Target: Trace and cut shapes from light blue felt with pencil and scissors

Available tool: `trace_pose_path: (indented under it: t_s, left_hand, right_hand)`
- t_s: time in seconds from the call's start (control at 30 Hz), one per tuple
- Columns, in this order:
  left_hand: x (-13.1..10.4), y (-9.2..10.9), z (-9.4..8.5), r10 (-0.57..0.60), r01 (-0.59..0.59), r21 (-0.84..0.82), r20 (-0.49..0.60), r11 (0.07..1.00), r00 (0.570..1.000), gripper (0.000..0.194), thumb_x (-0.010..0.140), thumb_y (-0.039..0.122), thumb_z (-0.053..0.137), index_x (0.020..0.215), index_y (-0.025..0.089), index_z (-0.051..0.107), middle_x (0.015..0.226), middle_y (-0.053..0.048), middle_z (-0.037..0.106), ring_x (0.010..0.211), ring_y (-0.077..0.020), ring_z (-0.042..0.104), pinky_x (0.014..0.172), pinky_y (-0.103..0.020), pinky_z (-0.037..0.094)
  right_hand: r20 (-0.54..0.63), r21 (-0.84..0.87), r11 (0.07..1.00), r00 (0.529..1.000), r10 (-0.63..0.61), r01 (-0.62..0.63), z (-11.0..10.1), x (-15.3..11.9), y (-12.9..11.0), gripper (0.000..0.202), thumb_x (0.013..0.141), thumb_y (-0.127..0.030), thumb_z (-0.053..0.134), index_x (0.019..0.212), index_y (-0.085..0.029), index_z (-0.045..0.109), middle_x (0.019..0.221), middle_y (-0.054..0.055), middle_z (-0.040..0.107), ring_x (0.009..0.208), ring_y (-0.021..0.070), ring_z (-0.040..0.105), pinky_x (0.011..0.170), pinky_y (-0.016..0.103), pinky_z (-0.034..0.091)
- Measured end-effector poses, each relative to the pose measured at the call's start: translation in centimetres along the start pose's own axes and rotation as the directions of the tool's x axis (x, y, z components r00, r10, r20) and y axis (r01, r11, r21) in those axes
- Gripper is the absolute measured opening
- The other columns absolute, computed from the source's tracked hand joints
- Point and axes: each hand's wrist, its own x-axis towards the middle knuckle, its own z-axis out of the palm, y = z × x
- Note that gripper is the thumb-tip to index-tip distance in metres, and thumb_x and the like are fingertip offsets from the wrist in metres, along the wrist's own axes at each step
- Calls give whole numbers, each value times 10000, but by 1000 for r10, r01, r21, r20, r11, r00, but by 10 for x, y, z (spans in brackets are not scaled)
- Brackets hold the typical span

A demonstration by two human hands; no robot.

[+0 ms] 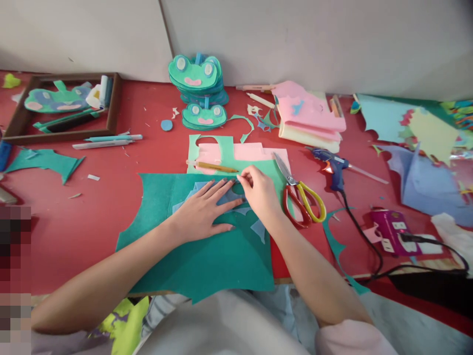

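My left hand (207,209) lies flat with its fingers spread, pressing on blue felt scraps (201,187) over a large dark green felt sheet (207,268). Just right of it, my right hand (260,192) is closed in a pinch at the scraps' edge; whatever is between its fingertips is too small to make out. A yellow-brown pencil (216,167) lies beyond the hands, its tip close to the right fingertips. Under the pencil are light green felt (242,154) with cut-outs and pink felt (209,152). Scissors (295,190) with red and yellow handles rest beside my right hand.
Stacked green frog faces (195,74) stand at the back, beside folded pink felt (306,111). A blue glue gun (334,167) and its cord lie right, near a purple power strip (393,231). A brown wooden frame (62,133) and pens (107,143) are left.
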Motion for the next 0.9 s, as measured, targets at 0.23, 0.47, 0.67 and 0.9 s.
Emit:
trace_pose_path:
  t_s: [0.23,0.47,0.67,0.9]
  left_hand:
    - [1,1,0,69,-69,-9,-8,998,998,577,912,505,447,1413,222,405,1523,-115,302,1411,-319,254,1148,-546,200]
    - [0,1,2,130,-133,-76,-43,988,991,505,935,406,450,1388,185,429,1444,-118,439,1376,-273,344,1155,-548,203]
    - [0,-1,2,147,-149,-80,-31,986,989,494,946,403,428,1387,180,429,1446,-111,438,1375,-255,348,1165,-541,186]
    - [0,-2,2,132,-134,-126,-27,983,991,554,929,416,453,1424,178,378,1460,-103,419,1367,-249,366,1153,-467,286]
  right_hand:
    - [113,280,937,976,185,-210,-3,3,9,115,875,-312,479,792,-241,443,650,-28,587,496,133,572,504,253,441]
    - [46,140,987,996,71,-77,-9,3,5,113,859,-300,535,772,-231,559,710,-3,673,651,151,628,670,277,464]
    - [22,102,992,997,73,-75,-9,2,6,117,864,-302,542,777,-236,586,707,-13,689,628,147,618,650,264,444]
    - [-14,179,983,999,44,-41,-7,3,-2,130,876,-315,525,794,-227,574,735,9,673,666,148,628,655,263,474]
